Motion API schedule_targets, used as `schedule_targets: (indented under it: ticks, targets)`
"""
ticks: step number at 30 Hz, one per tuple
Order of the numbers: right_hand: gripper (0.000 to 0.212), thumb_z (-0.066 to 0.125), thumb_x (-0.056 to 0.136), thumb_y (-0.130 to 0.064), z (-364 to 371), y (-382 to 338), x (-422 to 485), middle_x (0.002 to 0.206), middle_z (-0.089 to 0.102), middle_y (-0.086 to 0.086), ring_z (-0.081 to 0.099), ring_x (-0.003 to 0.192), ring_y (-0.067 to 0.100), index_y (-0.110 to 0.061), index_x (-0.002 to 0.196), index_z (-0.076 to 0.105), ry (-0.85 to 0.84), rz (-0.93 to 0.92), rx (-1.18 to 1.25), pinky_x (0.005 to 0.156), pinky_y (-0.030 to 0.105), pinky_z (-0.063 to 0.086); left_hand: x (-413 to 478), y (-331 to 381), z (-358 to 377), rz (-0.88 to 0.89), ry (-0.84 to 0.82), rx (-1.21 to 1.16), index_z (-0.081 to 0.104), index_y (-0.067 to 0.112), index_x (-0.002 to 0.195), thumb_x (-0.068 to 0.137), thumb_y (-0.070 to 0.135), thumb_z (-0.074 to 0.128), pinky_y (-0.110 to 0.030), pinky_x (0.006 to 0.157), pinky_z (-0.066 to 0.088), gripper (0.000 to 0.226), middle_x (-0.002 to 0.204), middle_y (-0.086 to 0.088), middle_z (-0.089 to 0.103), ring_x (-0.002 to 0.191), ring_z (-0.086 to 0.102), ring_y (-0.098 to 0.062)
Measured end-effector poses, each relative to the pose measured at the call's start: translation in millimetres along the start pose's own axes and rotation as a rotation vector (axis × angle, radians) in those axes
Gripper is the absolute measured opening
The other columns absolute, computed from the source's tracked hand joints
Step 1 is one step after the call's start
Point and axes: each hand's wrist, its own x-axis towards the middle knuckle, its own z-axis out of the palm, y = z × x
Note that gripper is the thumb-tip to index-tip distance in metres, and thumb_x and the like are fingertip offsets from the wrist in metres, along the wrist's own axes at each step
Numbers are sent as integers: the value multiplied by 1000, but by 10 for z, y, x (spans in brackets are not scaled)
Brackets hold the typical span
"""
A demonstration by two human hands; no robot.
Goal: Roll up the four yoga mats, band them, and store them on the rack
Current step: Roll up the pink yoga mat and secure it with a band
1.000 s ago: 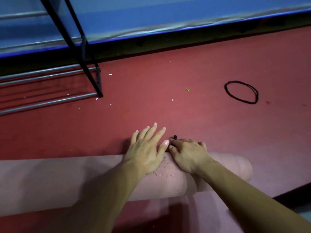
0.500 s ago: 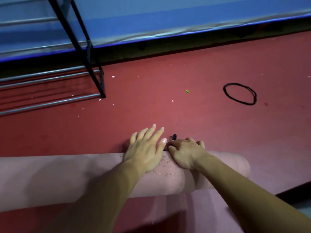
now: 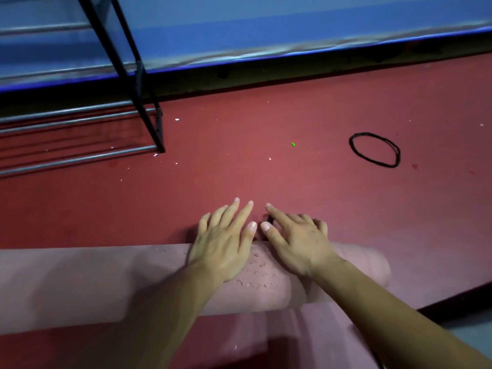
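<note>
While the left hand pins the rolled mat with flat spread fingers, the right hand, fingers half curled, meets a black band by its thumb, grip unclear; next, stretch it round.

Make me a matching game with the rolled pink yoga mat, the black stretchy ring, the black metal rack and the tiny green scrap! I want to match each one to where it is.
Things
1. rolled pink yoga mat
2. black stretchy ring
3. black metal rack
4. tiny green scrap

Places
A. stands at the far left
B. lies on the red floor at the right, with nothing touching it
C. under the left hand and the right hand
D. on the floor between the rack and the ring

Pairs: 1-C, 2-B, 3-A, 4-D
</note>
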Motion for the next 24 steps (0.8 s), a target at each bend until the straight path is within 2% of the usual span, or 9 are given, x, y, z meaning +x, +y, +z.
schedule_targets:
  ticks: [4, 7, 9, 12, 15, 18, 21, 24]
  targets:
    - [74, 7, 91, -77, -124, 41, 215, 145, 55, 1, 43, 134, 29, -48, 160, 9, -2, -37, -154, 106, 46, 25, -55, 13, 25, -4, 22, 37, -4, 46, 157, 90, 63, -14, -40, 122, 2, 70, 169, 13, 1, 152, 4, -11]
    - [72, 15, 94, -77, -135, 42, 418, 154, 37, 11, 40, 137, 35, -50, 159, 3, -57, -56, -236, 109, 48, 30, -135, 27, 45, -3, 32, 75, -8, 46, 157, 91, 64, -16, -41, 123, 2, 69, 169, 12, -1, 153, 4, -12]
    - [75, 23, 92, -79, -125, 16, 560, 153, 27, 12, 44, 133, 39, -47, 158, 8, -105, -57, -179, 106, 49, 40, -201, 39, 48, 7, 30, 95, -7, 46, 157, 91, 65, -16, -42, 123, 3, 69, 169, 11, 0, 153, 6, -13]
    - [76, 27, 90, -80, -104, -34, 721, 139, 25, 11, 55, 117, 41, -37, 152, 17, -111, -40, -157, 92, 50, 52, -318, 62, 45, 30, 16, 112, -2, 43, 159, 94, 66, -10, -46, 123, 7, 70, 169, 9, 5, 153, 13, -17]
    - [70, 34, 95, -75, -28, -20, 794, 131, 26, 10, 55, 117, 38, -32, 148, 21, -190, -36, -225, 92, 50, 51, -404, 78, 57, 36, 14, 124, -12, 43, 156, 91, 69, -17, -47, 124, 5, 70, 169, 8, -1, 155, 8, -18]
    - [68, 40, 97, -70, 108, 41, 794, 137, 22, 10, 52, 123, 38, -32, 150, 22, -271, -52, -204, 97, 52, 50, -414, 87, 67, 28, 31, 133, -19, 42, 153, 88, 72, -19, -47, 124, -2, 72, 168, 5, -14, 156, -8, -19]
    - [68, 40, 99, -67, 205, 117, 787, 146, 19, 8, 44, 132, 36, -35, 155, 21, -270, -95, -147, 103, 52, 47, -414, 88, 64, 29, 40, 153, -12, 39, 157, 89, 73, -16, -50, 124, -1, 76, 168, 1, -15, 155, -12, -21]
    - [56, 47, 103, -55, 272, 180, 793, 138, 25, 10, 45, 127, 35, -25, 148, 36, -286, -163, -72, 105, 48, 43, -447, 98, 68, 34, 33, 159, 1, 35, 159, 93, 72, -7, -52, 123, 6, 76, 169, -1, -3, 156, -1, -21]
